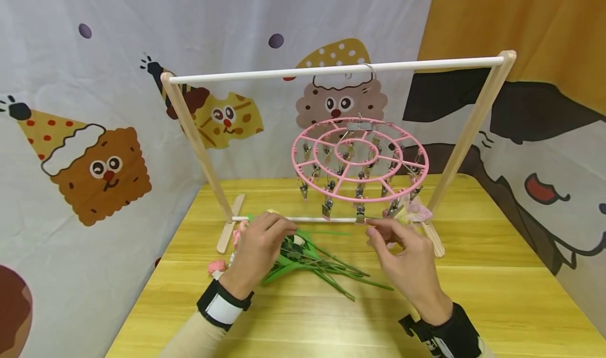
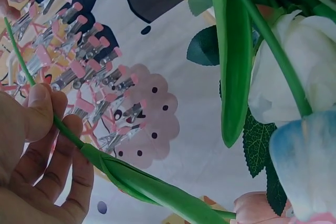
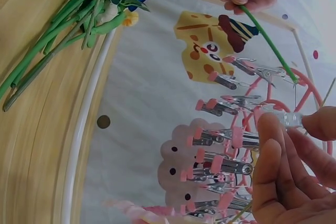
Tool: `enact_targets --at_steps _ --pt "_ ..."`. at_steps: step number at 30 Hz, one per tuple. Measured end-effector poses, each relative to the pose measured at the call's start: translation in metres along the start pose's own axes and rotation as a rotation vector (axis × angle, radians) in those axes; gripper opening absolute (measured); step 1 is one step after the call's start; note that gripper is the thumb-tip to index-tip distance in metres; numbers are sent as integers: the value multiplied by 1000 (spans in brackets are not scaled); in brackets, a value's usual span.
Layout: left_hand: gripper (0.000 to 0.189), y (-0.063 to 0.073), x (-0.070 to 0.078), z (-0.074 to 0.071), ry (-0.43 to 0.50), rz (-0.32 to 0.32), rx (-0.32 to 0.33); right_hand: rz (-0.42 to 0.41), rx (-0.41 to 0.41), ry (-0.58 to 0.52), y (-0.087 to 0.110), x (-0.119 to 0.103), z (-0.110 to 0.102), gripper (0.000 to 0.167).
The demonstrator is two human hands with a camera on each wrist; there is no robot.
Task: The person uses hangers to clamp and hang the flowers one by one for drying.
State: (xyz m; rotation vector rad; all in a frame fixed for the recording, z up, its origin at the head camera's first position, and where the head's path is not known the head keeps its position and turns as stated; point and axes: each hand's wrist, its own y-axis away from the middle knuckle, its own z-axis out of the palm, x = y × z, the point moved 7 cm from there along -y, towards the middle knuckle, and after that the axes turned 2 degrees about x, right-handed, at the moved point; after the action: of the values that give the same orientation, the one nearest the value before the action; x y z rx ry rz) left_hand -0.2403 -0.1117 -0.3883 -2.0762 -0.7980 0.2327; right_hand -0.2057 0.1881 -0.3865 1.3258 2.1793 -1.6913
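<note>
My left hand (image 1: 259, 247) holds an artificial flower by its green stem (image 2: 71, 134), thumb and fingers around it. Its leaf (image 2: 152, 182) runs toward a peach-pink bloom (image 2: 257, 208), partly cut off by the frame. The bare stem end points at my right hand (image 1: 409, 252). In the right wrist view, the right thumb and fingers pinch what looks like a silvery clip (image 3: 289, 119), largely covered by the fingers. The stem tip is close above it. A pink round clip hanger (image 1: 360, 197) with many metal clips hangs just above both hands.
Several artificial flowers (image 1: 326, 268) lie on the wooden table (image 1: 303, 321), stems pointing right. A pale pink flower (image 1: 417, 210) is by the hanger's right side. The wooden stand (image 1: 194, 137) carries the hanger from its white top rod (image 1: 265, 74). A cartoon-printed cloth (image 1: 227, 31) hangs behind.
</note>
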Motion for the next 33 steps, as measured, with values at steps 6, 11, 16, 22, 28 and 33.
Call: enact_targets --at_steps 6,11,16,22,28,33 --pt "15 -2 -2 -3 24 -42 44 -8 66 25 -1 0 -1 27" --pt "15 -5 0 -5 70 -87 100 8 84 8 -1 -1 1 29" --pt "15 -9 5 -9 132 -104 167 5 108 5 -1 -1 3 29" --pt "17 -17 8 -17 123 -136 223 18 119 16 -1 -1 5 32" --pt "20 -25 10 -24 131 -174 253 40 136 38 0 1 6 32" --pt "15 -32 13 -27 137 -187 280 51 136 6 -1 1 9 33"
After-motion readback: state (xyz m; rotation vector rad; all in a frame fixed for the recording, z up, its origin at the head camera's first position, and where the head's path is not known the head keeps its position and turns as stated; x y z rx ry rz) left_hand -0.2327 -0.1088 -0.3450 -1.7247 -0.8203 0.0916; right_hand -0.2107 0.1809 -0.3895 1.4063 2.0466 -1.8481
